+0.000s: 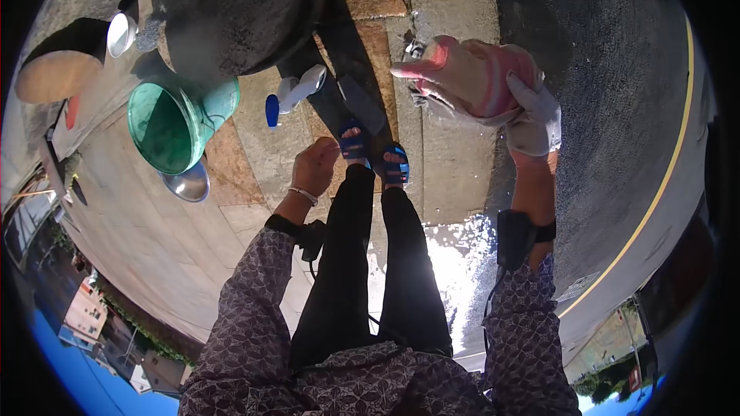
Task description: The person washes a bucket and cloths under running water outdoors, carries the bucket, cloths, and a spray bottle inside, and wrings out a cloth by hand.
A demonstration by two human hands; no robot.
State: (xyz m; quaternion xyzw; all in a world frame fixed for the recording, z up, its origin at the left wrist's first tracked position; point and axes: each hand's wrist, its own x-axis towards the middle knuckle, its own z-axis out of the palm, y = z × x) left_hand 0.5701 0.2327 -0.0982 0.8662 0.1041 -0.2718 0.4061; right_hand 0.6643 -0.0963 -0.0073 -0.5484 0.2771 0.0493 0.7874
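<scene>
My right hand (532, 117), in a whitish work glove, is closed round a soft, wet item (474, 81) coloured pink and cream. It bulges out to the left of the glove, over the wet pavement. My bare left hand (314, 168) is held low in front of my legs with its fingers curled together; what is in them, if anything, I cannot make out. Beyond it, a white plastic container (301, 90) with a blue end is on the paving near my sandalled feet (374, 152).
A large dark round tub (231, 11) stands ahead. To the left are a green bucket (219, 104), a shiny metal bowl (190, 184), a white bowl (121, 35) and a brown round board (58, 77). Wet asphalt with a yellow line (669, 162) runs along the right.
</scene>
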